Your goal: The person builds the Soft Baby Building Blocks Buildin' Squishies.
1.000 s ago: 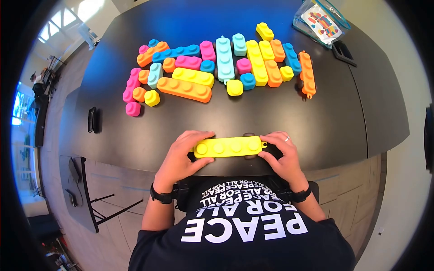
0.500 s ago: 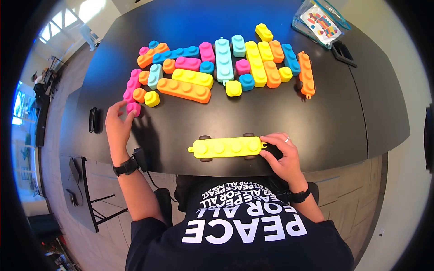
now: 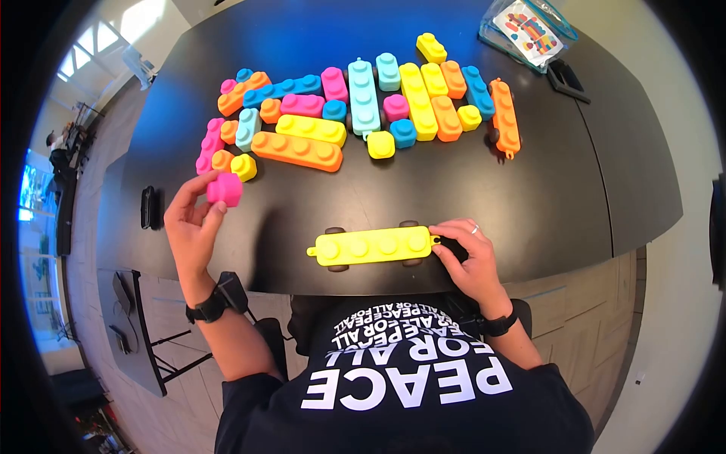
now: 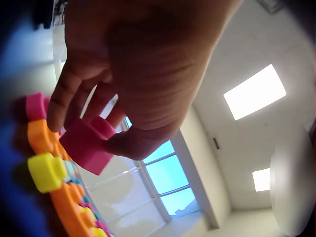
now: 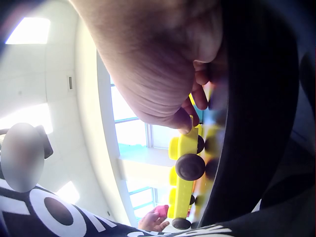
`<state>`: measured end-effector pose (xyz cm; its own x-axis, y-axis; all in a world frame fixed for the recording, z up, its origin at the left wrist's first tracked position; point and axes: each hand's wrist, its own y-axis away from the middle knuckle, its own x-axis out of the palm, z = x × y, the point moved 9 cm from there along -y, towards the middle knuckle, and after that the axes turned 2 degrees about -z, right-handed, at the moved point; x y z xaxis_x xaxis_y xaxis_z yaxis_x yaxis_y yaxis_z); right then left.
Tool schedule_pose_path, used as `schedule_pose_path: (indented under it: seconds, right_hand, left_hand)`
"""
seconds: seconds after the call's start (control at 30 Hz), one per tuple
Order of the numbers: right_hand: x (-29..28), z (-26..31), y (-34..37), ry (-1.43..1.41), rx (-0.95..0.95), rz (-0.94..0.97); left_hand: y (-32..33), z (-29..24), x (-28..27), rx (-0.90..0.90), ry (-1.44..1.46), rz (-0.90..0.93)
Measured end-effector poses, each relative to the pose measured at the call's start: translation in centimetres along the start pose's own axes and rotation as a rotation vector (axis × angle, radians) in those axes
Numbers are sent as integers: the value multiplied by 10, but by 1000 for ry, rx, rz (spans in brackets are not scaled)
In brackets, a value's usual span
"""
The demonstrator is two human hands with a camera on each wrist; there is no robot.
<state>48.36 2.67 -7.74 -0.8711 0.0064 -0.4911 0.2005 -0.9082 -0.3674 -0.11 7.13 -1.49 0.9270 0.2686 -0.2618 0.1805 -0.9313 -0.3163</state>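
The left hand pinches a small pink block between thumb and fingers, in front of the blocks' left end. In the left wrist view the pink block is tilted, raised off the table. A long yellow four-stud base with dark wheels lies near the table's front edge. At its right end, by the hook, the right hand holds it with thumb and fingers. The right wrist view shows the thumb of the right hand against the end of the yellow base.
Many coloured blocks lie behind, among them a long orange block, a wheeled light-blue base and a wheeled orange base. A clear bag stands back right. A black case lies at the left.
The left hand has let go of the yellow base, moved left and picked up the pink block from the left end of the group. The right hand has stayed at the base.
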Motion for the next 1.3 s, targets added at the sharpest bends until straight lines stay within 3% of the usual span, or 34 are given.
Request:
schedule_pose_path:
  seconds: [0.13, 0.23, 0.37, 0.8, 1.1, 1.2, 1.3]
  right_hand:
    - [1, -2, 0, -6, 4, -2]
    - [1, -1, 0, 2, 6, -4]
    - [1, -1, -1, 14, -4, -1]
    - [0, -1, -2, 17, -3, -3]
    - [-1, -2, -2, 8, 24, -11]
    - [1, -1, -2, 16, 8, -3]
    - [0, -2, -2, 2, 14, -9]
  left_hand:
    - [27, -56, 49, 63, -33, 271]
    - [40, -77, 85, 239, -204, 497]
    - [53, -64, 114, 122, -196, 602]
    - [60, -60, 141, 204, -178, 645]
    - [61, -51, 145, 136, -137, 680]
    - [46, -48, 117, 184, -148, 511]
    - [-4, -28, 45, 167, -340, 180]
